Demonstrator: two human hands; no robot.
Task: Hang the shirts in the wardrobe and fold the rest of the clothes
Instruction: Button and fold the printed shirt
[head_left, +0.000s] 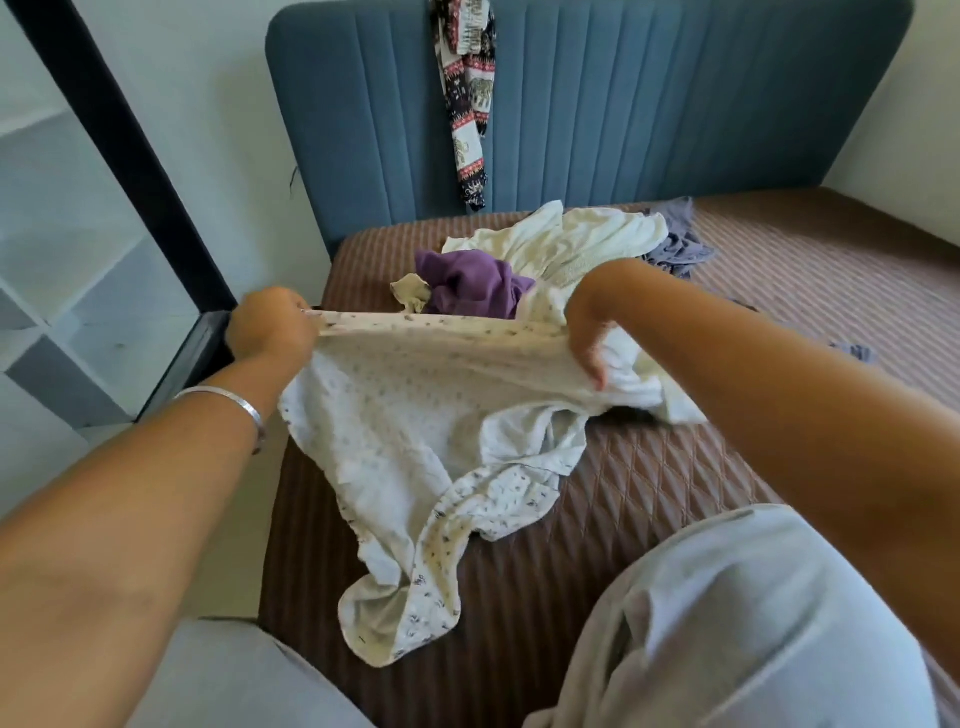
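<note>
Fingers of both hands mostly hidden behind knuckles & cloth. Left hand & right hand, arms outstretched, grip the edge of a white speckled cotton garment, stretched taut, lower part trailing onto the brown quilted bed.

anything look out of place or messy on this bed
Yes. A patterned elephant-print garment hangs over the blue headboard rather than lying with the rest. A purple garment and cream clothes sit in an unfolded heap on the bed.
</note>
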